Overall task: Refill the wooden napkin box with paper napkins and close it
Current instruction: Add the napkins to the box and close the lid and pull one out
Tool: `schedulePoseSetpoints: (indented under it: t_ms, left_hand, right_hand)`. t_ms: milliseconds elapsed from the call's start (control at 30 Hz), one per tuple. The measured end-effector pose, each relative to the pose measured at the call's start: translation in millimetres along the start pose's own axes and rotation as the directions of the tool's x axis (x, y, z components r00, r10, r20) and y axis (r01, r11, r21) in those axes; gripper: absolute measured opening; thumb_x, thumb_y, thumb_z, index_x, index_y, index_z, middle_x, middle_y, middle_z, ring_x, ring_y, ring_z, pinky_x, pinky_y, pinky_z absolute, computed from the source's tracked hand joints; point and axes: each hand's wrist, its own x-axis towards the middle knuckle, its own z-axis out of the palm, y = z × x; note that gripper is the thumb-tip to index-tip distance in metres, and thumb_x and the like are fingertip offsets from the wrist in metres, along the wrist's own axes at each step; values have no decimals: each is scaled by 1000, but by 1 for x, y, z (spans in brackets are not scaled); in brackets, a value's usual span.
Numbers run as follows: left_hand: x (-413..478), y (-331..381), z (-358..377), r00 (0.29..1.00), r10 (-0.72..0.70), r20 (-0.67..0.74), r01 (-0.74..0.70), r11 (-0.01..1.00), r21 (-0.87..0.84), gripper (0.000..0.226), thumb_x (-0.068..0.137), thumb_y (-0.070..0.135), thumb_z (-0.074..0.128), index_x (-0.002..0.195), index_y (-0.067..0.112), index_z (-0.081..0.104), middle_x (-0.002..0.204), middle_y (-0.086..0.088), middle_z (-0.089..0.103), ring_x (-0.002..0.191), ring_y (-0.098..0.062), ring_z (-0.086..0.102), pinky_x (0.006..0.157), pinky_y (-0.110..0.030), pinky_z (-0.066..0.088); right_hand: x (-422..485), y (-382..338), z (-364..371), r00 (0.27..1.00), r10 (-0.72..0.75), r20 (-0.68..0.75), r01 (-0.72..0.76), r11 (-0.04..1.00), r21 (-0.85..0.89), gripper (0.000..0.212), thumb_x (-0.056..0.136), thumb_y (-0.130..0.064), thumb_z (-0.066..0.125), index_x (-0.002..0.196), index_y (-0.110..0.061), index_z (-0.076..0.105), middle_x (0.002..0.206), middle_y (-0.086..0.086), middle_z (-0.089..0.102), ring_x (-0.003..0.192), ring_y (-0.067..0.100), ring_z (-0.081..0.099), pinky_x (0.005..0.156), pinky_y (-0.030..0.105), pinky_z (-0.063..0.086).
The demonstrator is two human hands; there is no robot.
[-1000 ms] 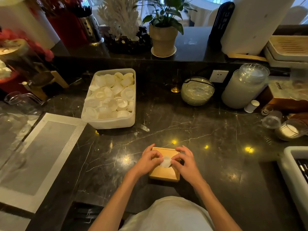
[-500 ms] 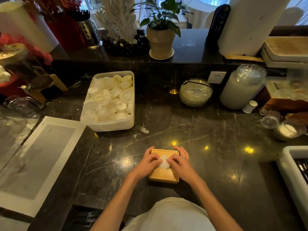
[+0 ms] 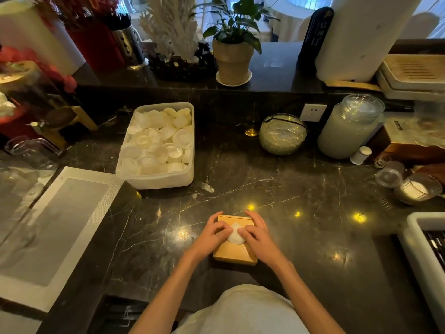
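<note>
Square pale wooden napkin box [image 3: 234, 253] sits lid-on, on glossy veined black marble counter [image 3: 301, 213]. Left hand [image 3: 209, 238] and right hand [image 3: 258, 237] pinch soft white napkin [image 3: 234, 235] peaking, apparently through lid slot.

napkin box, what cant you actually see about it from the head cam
- Wooden box inside: hidden by its top panel.
- Slot the napkin rises from: covered by the left hand and right hand.
- Napkin count: not visible.
- Box's near side: hidden by its top.
</note>
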Motion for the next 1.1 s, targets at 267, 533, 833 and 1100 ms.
schedulePoseSetpoints:
  t_ms: [267, 533, 833, 1100]
  left_hand:
    - [4, 0, 7, 998, -30, -54, 31, 1000, 3, 30, 98, 32, 56, 100, 4, 64, 148, 10, 28, 132, -14, 35, 104, -31, 28]
    - [2, 6, 7, 998, -39, -44, 41, 998, 41, 21, 99, 36, 54, 90, 19, 62, 153, 7, 24, 135, -15, 33, 113, -38, 29]
    - [0, 6, 10, 997, -28, -74, 29, 999, 17, 18, 95, 36, 59, 85, 22, 62, 154, 7, 24, 136, -16, 34, 114, -42, 32]
    - [-1, 7, 11, 996, -23, -87, 24, 1000, 18, 16, 95, 37, 60, 84, 25, 62, 155, 7, 24, 138, -17, 33, 115, -42, 30]
  right_hand:
    - [-4, 5, 0, 999, -44, 17, 44, 999, -25, 37, 98, -42, 54, 78, -14, 65, 162, -14, 20, 151, 6, 2, 116, 36, 15]
    - [-4, 12, 4, 998, -65, -8, 65, 998, -4, 35, 101, -41, 49, 80, -17, 65, 164, -15, 15, 152, 9, 2, 120, 41, 16]
    - [0, 22, 10, 997, -34, -69, 42, 992, 121, 40, 96, -54, 47, 82, -21, 65, 145, -49, 15, 149, 8, 17, 119, 53, 27]
    - [3, 27, 14, 997, -7, -71, 18, 987, 162, 37, 98, -49, 46, 87, -21, 67, 152, -33, 24, 144, 5, 24, 117, 51, 32]
